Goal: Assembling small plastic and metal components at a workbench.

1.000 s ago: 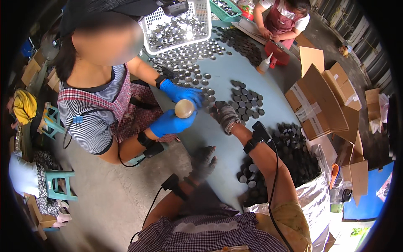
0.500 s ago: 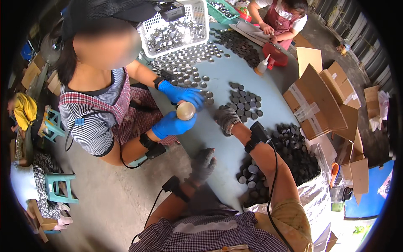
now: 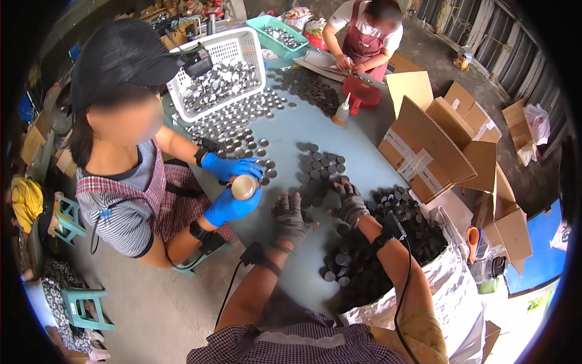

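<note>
My left hand [image 3: 288, 219], in a grey fingerless glove, is open over the table with its fingers pointing away from me. My right hand [image 3: 351, 205], gloved alike, is open too, its fingers apart at the edge of a loose group of dark round caps [image 3: 317, 165]. Some caps lie between my two hands, blurred there. Nearer me on the right, a large heap of black caps [image 3: 397, 227] spills from a white sack [image 3: 418, 285]. To the left, a co-worker's blue-gloved hands [image 3: 233, 206] hold a round cream-coloured disc [image 3: 244, 187].
Rows of silvery caps [image 3: 233, 124] lie on the blue-grey table [image 3: 276, 136] before a white basket [image 3: 260, 67]. A glue bottle [image 3: 342, 112] and a red dustpan-like scoop [image 3: 362, 91] stand near another person. Open cardboard boxes [image 3: 418, 151] border the right side.
My left hand has moved forward from the table's edge onto the table. My right hand has shifted right and nearer me, beside the caps. The view has turned slightly.
</note>
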`<action>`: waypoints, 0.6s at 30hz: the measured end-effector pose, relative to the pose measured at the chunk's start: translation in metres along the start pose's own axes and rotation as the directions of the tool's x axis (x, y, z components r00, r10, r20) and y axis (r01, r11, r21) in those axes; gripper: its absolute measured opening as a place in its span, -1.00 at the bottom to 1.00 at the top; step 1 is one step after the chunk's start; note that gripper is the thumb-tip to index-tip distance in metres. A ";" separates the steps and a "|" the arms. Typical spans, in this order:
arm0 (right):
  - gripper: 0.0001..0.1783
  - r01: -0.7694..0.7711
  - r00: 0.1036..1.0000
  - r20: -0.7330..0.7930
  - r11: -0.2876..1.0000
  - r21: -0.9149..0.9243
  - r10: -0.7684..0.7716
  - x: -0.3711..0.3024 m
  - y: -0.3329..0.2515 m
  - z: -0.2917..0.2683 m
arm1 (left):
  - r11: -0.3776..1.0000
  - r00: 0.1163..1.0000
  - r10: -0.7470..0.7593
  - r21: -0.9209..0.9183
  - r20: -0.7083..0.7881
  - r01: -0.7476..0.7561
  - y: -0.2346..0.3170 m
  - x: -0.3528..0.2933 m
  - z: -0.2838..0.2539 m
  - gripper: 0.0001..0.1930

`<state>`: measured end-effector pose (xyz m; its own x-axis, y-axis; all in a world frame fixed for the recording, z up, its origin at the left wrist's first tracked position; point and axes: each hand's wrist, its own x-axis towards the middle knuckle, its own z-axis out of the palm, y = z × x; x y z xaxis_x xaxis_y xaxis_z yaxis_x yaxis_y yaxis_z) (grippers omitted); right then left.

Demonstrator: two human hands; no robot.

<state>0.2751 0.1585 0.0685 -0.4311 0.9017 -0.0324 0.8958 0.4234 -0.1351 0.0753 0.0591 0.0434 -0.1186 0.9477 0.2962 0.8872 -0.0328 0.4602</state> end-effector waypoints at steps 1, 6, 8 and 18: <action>0.11 0.009 1.000 -0.005 1.000 -0.029 -0.009 0.001 0.002 0.003 | 1.000 0.998 -0.031 0.006 0.051 0.030 0.003 0.007 0.004 0.07; 0.15 -0.041 0.997 -0.067 0.999 -0.027 0.039 0.029 0.021 0.013 | 0.996 0.988 -0.089 0.040 0.126 0.085 0.017 0.046 0.024 0.11; 0.13 -0.072 0.995 -0.065 0.997 -0.024 0.070 0.046 0.032 0.013 | 0.992 0.983 -0.115 0.059 0.144 0.108 0.022 0.066 0.031 0.11; 0.14 -0.114 0.970 -0.202 0.985 0.131 0.139 0.133 0.092 0.026 | 0.991 0.982 -0.132 -0.012 0.133 0.134 0.031 0.183 0.076 0.07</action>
<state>0.2974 0.3151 0.0259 -0.2721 0.9506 0.1497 0.9171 0.3032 -0.2588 0.1149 0.2554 0.0481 -0.1741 0.9775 0.1192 0.8578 0.0911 0.5058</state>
